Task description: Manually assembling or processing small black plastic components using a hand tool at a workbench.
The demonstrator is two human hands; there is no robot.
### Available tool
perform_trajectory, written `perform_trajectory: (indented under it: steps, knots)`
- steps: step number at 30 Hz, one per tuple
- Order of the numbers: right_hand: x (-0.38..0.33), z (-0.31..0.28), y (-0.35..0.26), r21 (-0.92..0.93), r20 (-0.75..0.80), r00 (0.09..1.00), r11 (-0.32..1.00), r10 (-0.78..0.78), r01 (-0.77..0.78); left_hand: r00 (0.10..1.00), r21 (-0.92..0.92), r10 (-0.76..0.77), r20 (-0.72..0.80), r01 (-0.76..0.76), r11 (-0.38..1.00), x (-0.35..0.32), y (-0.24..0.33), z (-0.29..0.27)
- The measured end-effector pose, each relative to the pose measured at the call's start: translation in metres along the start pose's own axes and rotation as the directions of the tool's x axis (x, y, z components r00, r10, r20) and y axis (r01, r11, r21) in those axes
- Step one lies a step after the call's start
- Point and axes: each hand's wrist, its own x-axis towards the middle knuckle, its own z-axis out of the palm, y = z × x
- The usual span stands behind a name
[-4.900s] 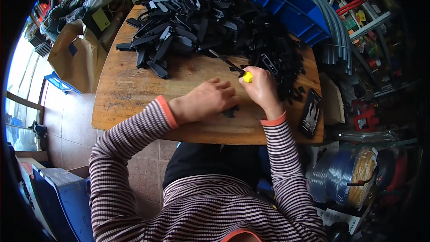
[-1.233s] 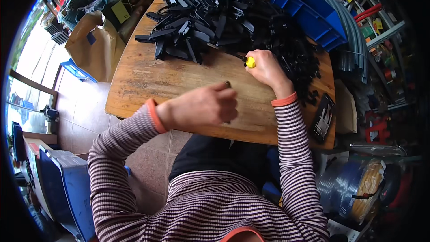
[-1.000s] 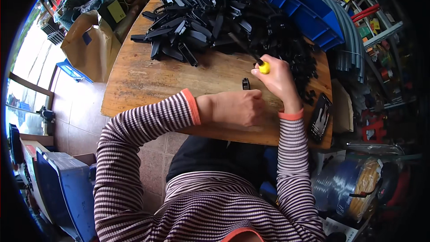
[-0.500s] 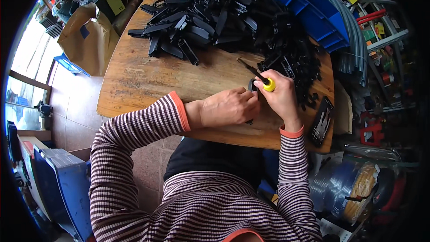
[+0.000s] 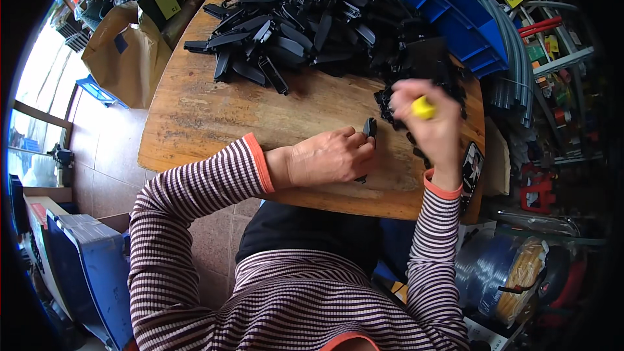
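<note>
The two hands are apart over a worn wooden table (image 5: 214,114), the left one lower and nearer its front edge, the right one higher and out to the right. The left hand (image 5: 331,157) is curled down with its fingers closed on a narrow black part (image 5: 370,128), one end of which sticks up past the fingertips, while a dark bit also shows below the knuckles. The right hand (image 5: 432,123) is wrapped around a yellow-handled tool (image 5: 423,108); it is blurred, so the line of the shaft is hard to make out against the dark parts behind it. Beyond the left hand, well apart from it, a heap of long black pieces (image 5: 279,42) covers the far side of the table, and small black pieces (image 5: 386,105) spread near the right hand. A blue bin (image 5: 458,23) stands tilted at the far right corner, with grey hoses (image 5: 506,65) just beside it. A dark phone-like slab (image 5: 472,168) lies at the right edge, partly behind the right wrist. To the left of the table stands a brown paper bag (image 5: 133,58)
</note>
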Motion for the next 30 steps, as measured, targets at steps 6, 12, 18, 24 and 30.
perform_trajectory:
  steps: [6, 12, 18, 24, 30]
  knots:
    - [0.012, 0.038, 0.004, 0.503, -0.269, 0.944, 0.864, 0.190, -0.031, 1.000, -0.023, -0.010, -0.012, 0.009, 1.000, 0.013, -0.003, -0.008]
    - [-0.014, -0.022, 0.002, 0.155, -0.360, 0.895, 0.963, 0.262, -0.219, 0.964, -0.084, 0.047, -0.261, -0.071, 0.994, 0.028, -0.018, -0.002]
    - [-0.050, -0.014, 0.035, -0.357, -0.187, 0.962, 0.899, 0.197, -0.254, 0.977, -0.302, -0.212, 0.027, 0.210, 0.930, 0.036, -0.026, -0.014]
    - [-0.043, -0.019, 0.012, -0.422, -0.137, 0.953, 0.855, 0.270, -0.303, 0.851, -0.619, -0.499, -0.164, 0.305, 0.724, 0.041, -0.039, -0.010]
    - [-0.039, -0.020, 0.017, -0.493, -0.162, 0.963, 0.828, 0.214, -0.267, 0.662, -0.708, -0.747, 0.059, 0.555, 0.436, 0.070, -0.038, 0.004]
